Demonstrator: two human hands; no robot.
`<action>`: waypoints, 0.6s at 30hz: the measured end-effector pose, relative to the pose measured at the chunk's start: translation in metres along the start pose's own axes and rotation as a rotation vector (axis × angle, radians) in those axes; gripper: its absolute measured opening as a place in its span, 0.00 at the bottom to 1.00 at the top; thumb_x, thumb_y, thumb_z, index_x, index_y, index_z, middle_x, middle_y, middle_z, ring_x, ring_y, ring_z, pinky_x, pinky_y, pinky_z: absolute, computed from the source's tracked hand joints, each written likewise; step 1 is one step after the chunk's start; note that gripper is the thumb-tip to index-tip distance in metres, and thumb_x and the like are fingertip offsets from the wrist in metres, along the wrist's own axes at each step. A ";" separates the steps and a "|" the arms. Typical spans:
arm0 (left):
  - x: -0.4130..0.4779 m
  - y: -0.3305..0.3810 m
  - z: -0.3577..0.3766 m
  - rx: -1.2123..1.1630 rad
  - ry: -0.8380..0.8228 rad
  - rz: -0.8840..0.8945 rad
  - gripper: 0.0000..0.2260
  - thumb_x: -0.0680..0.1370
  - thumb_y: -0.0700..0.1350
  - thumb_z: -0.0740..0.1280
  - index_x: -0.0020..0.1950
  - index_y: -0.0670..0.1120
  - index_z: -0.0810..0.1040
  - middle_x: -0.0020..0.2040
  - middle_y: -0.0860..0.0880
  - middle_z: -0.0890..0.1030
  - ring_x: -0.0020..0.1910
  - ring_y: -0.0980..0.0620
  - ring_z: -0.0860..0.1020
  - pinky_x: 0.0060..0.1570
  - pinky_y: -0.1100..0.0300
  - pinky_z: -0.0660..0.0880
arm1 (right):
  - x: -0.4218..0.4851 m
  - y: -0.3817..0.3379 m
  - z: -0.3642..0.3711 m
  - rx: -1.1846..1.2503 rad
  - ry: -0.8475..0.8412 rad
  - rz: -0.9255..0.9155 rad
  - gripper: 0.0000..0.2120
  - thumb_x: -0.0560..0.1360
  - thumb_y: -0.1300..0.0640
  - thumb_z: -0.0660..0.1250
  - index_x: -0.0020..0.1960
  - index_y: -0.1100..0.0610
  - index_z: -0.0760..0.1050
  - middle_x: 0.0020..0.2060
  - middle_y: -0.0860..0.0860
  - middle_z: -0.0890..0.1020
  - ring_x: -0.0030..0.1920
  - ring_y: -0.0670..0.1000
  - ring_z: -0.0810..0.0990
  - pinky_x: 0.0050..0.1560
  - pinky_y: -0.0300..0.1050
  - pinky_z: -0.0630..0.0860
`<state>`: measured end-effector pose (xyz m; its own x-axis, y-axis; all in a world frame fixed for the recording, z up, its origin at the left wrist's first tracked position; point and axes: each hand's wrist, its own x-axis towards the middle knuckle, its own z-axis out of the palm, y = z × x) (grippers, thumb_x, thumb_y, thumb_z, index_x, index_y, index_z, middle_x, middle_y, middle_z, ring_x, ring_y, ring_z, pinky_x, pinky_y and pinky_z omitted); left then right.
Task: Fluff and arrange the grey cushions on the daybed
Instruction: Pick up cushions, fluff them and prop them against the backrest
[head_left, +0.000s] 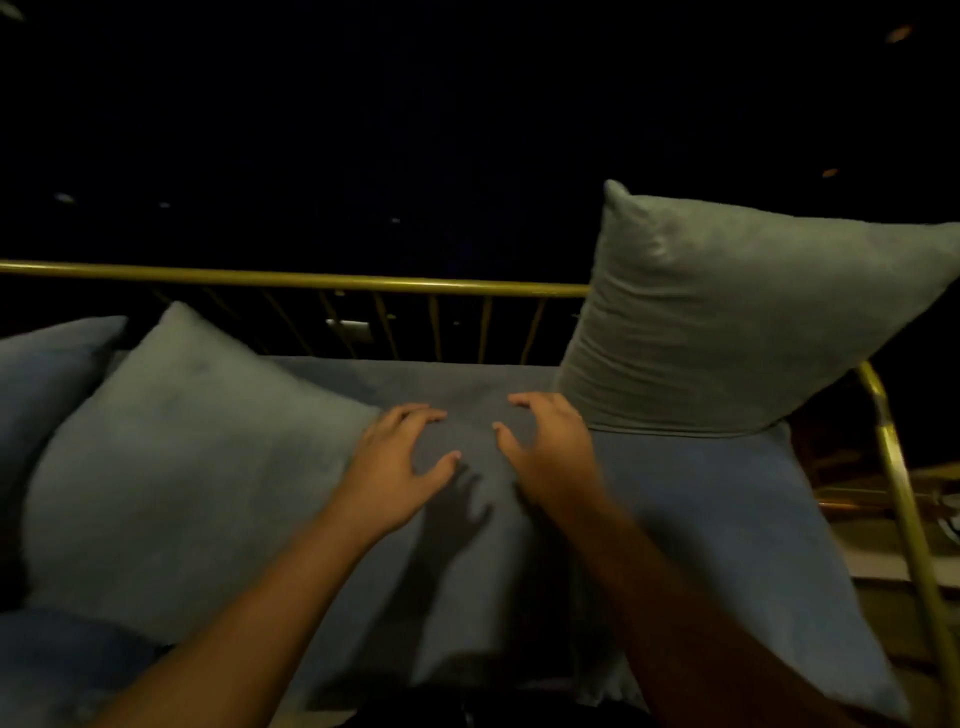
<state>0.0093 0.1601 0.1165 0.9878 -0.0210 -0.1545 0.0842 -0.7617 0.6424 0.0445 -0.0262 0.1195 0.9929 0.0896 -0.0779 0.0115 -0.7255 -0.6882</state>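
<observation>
Reaching forward with both bare hands over the large flat cushion at the near middle of the daybed; left hand and right hand spread, fingers splayed and uncurled, grasping nothing, palms low over or resting on the grey fabric (actual contact cannot be told, though shadows of the fingers fall just beneath). Propped upright at far right, corner up: a pale grey cushion, leaning against the brass rail and standing on the far edge of the flat cushion, plump and apparently already shaped and placed. Lying at left, tilted on one corner and leaning toward the far left: a second grey cushion, its right corner just beside the left hand, not yet squared against the rail. Visible further left, partly cut off: another bluish cushion, with one more at the near left corner; condition of either unclear in the dim light. Judged stage: roughly midway, with one cushion set upright and finished in appearance, the flat cushion in hand being smoothed or about to be lifted, and the left-hand group awaiting fluffing and alignment. Judged remainder: plumping the flat cushion, standing the tilted cushion against the rail, and evening out the row along the back
</observation>
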 end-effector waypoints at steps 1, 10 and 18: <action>-0.009 -0.017 -0.012 -0.003 -0.014 -0.008 0.27 0.68 0.62 0.61 0.61 0.47 0.76 0.59 0.44 0.77 0.60 0.44 0.76 0.63 0.48 0.71 | -0.005 -0.017 0.016 0.006 -0.044 0.017 0.19 0.71 0.53 0.70 0.59 0.59 0.76 0.56 0.57 0.79 0.59 0.57 0.77 0.62 0.49 0.69; -0.073 -0.116 -0.092 -0.138 0.084 -0.193 0.29 0.67 0.61 0.60 0.62 0.45 0.75 0.61 0.44 0.77 0.60 0.47 0.75 0.60 0.63 0.67 | -0.032 -0.102 0.125 0.024 -0.336 0.070 0.22 0.73 0.50 0.69 0.65 0.54 0.71 0.63 0.53 0.75 0.63 0.53 0.74 0.61 0.44 0.68; -0.089 -0.192 -0.136 -0.215 0.114 -0.353 0.22 0.74 0.45 0.70 0.66 0.45 0.70 0.65 0.44 0.72 0.56 0.57 0.70 0.54 0.73 0.62 | -0.026 -0.150 0.206 0.132 -0.539 0.077 0.27 0.72 0.47 0.70 0.68 0.53 0.68 0.65 0.54 0.73 0.62 0.53 0.73 0.61 0.46 0.71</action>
<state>-0.0770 0.3958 0.1088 0.9005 0.2980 -0.3168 0.4335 -0.5564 0.7088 -0.0078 0.2215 0.0761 0.7888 0.4010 -0.4658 -0.1085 -0.6551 -0.7477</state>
